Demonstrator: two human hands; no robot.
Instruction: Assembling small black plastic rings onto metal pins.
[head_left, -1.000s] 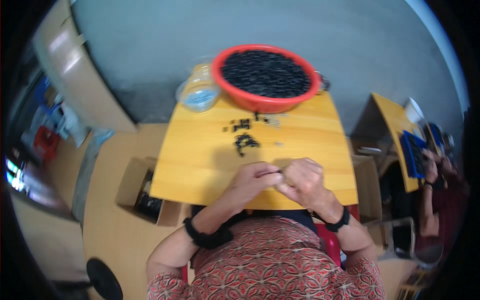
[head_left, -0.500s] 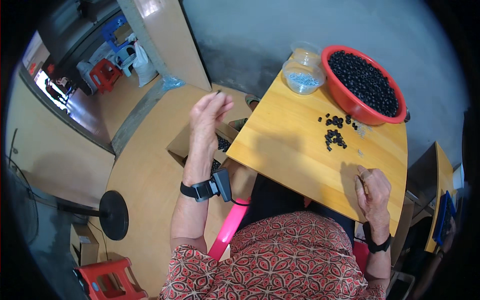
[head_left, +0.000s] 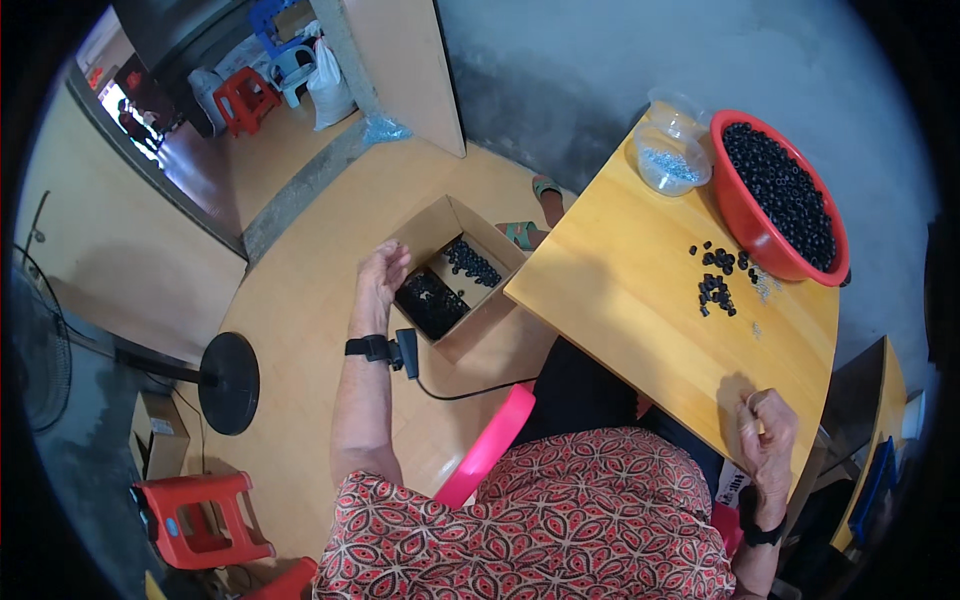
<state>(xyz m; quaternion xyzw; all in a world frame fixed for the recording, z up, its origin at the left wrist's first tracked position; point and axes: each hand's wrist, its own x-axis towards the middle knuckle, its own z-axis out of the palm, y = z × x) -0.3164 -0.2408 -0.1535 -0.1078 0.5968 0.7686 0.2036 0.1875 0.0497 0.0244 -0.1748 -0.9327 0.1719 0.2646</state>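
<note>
The left hand (head_left: 382, 272) hangs over the cardboard box (head_left: 455, 275) of small black parts, fingers loosely curled, gripping nothing visible. The right hand (head_left: 767, 428) rests clenched on the wooden table (head_left: 620, 290).

Red patterned top w/ short sleeves, black wrist device + cable on left wrist (head_left: 375, 348), black band on right wrist (head_left: 760, 530)

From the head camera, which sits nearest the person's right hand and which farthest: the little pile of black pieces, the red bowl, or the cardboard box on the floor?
From the right hand, at the table's near edge:
1. Pile of black pieces, mid-table.
2. Red bowl, at the table's far edge.
3. Cardboard box, on the floor off the table's left, below the left hand.
</note>
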